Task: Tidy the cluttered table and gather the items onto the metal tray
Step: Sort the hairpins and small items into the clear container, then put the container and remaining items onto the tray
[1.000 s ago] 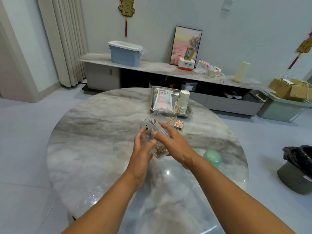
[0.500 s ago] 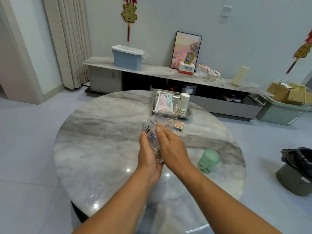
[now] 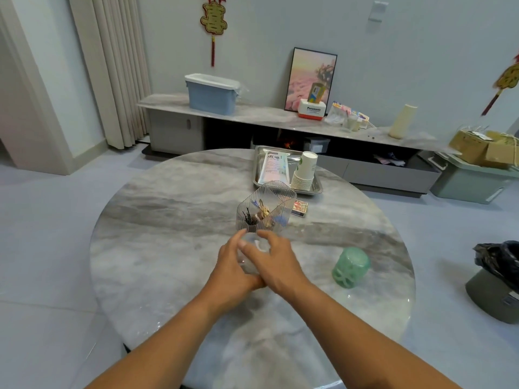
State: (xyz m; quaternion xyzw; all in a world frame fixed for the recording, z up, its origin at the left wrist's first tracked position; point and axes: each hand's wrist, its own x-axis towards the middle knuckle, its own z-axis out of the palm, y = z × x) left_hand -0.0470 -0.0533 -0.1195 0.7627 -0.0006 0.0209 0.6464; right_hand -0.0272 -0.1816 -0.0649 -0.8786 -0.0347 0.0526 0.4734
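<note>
Above the middle of the round marble table, my left hand and my right hand are pressed together around a small clear plastic item, which they mostly hide. Just beyond my fingertips stands a clear ribbed organizer holding small dark bits. The metal tray lies at the far edge with a white packet and a stack of paper cups in it. A small card box lies beside the organizer. A green plastic cup sits on the table to the right.
Behind the table runs a low cabinet with a blue bin, a framed picture and a vase. A black-bagged waste bin stands on the floor at the right.
My hands have come down and towards me, away from the organizer, closing tighter round the clear item. The view has shifted slightly.
</note>
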